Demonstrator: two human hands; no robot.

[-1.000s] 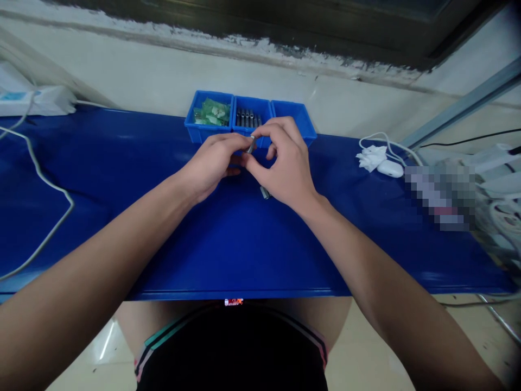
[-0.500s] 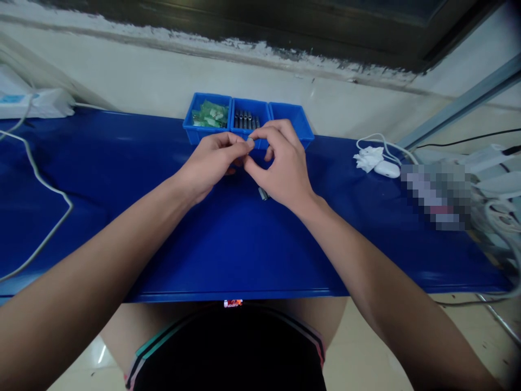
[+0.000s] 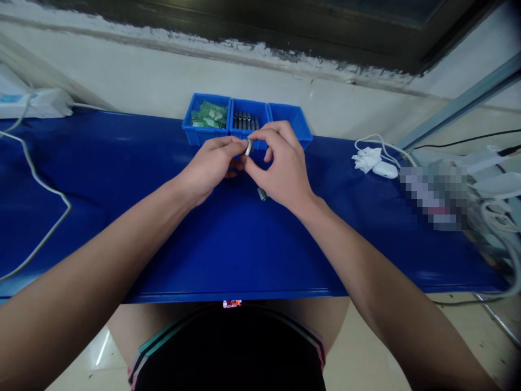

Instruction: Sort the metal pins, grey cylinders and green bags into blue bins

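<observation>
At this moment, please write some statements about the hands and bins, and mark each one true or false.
1. The right hand pinches a small metal piece. True.
2. The green packets lie in the right bin. False: they lie in the left bin.
3. The middle bin holds dark pieces. True.
4. The left hand lies flat on the table. False: its fingers curl in beside the small metal piece.

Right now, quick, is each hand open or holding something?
Left hand: closed on a small grey piece.
Right hand: closed on the same piece, pinching it between thumb and index finger.
</observation>
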